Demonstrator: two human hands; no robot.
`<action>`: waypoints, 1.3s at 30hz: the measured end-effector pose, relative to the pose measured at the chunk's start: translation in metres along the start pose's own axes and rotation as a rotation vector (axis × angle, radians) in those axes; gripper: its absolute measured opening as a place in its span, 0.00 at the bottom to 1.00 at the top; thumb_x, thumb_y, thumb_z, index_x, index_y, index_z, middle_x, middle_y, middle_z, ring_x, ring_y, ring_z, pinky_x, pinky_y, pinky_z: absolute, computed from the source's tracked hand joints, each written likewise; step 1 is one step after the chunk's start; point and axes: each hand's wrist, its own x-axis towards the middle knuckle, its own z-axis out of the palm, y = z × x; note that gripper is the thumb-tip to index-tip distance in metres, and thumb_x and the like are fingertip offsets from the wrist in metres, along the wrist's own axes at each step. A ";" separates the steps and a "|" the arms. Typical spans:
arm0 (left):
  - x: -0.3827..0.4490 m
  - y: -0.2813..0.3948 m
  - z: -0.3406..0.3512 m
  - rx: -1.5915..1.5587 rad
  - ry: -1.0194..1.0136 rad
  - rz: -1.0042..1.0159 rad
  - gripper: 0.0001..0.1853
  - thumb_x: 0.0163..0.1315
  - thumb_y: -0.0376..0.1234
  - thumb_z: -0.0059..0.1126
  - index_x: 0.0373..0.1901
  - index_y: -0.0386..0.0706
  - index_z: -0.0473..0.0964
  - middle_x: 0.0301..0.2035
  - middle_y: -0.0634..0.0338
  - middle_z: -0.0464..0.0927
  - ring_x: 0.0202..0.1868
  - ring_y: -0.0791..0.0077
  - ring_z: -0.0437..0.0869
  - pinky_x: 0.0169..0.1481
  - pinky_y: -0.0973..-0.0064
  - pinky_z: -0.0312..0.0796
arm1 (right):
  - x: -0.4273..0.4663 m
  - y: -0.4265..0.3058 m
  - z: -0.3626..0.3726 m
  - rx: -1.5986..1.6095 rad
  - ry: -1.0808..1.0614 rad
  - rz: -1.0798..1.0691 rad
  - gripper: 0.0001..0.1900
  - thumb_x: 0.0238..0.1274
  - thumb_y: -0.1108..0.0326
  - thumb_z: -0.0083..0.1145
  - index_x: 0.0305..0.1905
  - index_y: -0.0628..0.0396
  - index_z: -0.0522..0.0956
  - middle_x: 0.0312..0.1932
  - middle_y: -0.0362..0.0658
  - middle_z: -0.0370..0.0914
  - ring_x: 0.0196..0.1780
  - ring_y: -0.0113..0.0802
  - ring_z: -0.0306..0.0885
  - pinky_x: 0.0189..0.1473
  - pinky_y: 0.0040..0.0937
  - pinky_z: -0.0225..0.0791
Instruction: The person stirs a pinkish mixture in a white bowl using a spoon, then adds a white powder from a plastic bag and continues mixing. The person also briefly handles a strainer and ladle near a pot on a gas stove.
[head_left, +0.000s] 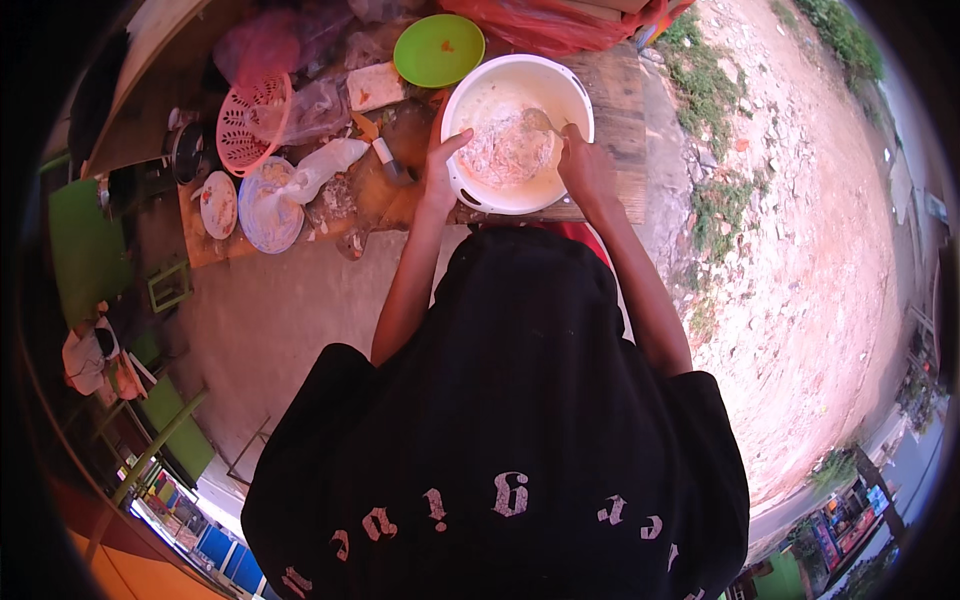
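Observation:
A white plastic basin (517, 201) stands at the front edge of the wooden table. Inside it lies a floury mixture (502, 154) with orange-pink shreds. My left hand (444, 169) grips the basin's left rim, thumb over the edge and fingers hidden behind the wall. In my right hand (589, 169) is the handle of a metal spoon (537, 118), whose bowl rests at the upper right of the mixture. Left of the basin, a knife (386, 156) with a white and orange handle lies on the table.
Behind the basin are a green plate (439, 51) and red plastic bags (562, 26). Leftward sit a white block (375, 86), a pink basket (253, 124), a floury bowl (270, 217), a tied plastic bag (326, 169) and a small plate (218, 205). A person (90, 356) sits far left.

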 end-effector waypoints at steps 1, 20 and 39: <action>-0.001 0.002 0.008 0.013 -0.027 0.028 0.37 0.57 0.30 0.57 0.71 0.37 0.58 0.62 0.48 0.70 0.64 0.60 0.72 0.70 0.65 0.64 | -0.001 0.004 -0.002 -0.044 0.019 0.038 0.08 0.67 0.66 0.50 0.46 0.57 0.74 0.23 0.60 0.79 0.29 0.59 0.80 0.30 0.58 0.70; -0.001 -0.006 -0.006 -0.139 0.090 -0.077 0.28 0.63 0.37 0.57 0.62 0.31 0.67 0.54 0.47 0.77 0.57 0.59 0.79 0.64 0.65 0.68 | -0.055 -0.046 0.025 0.105 -0.071 0.106 0.07 0.65 0.66 0.53 0.42 0.53 0.79 0.27 0.57 0.81 0.33 0.59 0.81 0.37 0.54 0.72; 0.003 0.004 -0.015 -0.085 0.097 -0.045 0.28 0.64 0.38 0.57 0.62 0.31 0.67 0.54 0.48 0.77 0.56 0.61 0.79 0.64 0.65 0.69 | -0.020 -0.048 0.050 0.009 0.045 -0.023 0.06 0.69 0.64 0.51 0.43 0.52 0.77 0.22 0.56 0.79 0.28 0.57 0.81 0.30 0.53 0.71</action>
